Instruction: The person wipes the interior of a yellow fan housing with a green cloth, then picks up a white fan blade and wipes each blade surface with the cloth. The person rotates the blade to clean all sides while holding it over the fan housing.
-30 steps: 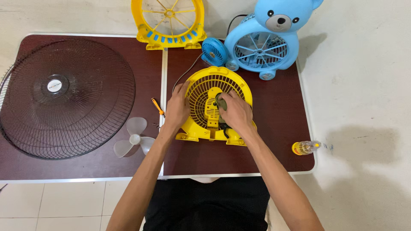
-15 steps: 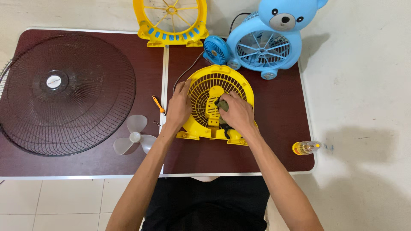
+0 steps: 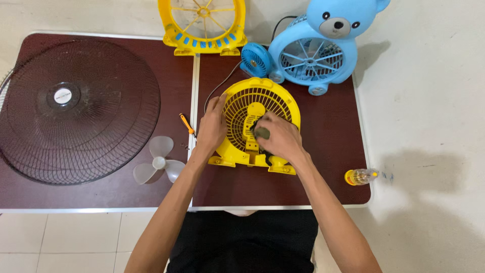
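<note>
Moved: right hand (image 3: 280,137) slid its dark green part (image 3: 261,133) lower on yellow fan housing (image 3: 257,126)
Left hand (image 3: 212,126): flat on housing's left rim
Progress: housing open, clear blade (image 3: 155,163) lies left of it

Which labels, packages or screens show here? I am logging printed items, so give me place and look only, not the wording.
Round badge: at the hub of the black wire fan guard on the left table half; small white disc with tiny dark print.
Small bottle: lying near the table's right front corner; clear body, yellow cap end, no label that can be made out.
No screens or signs in view.
</note>
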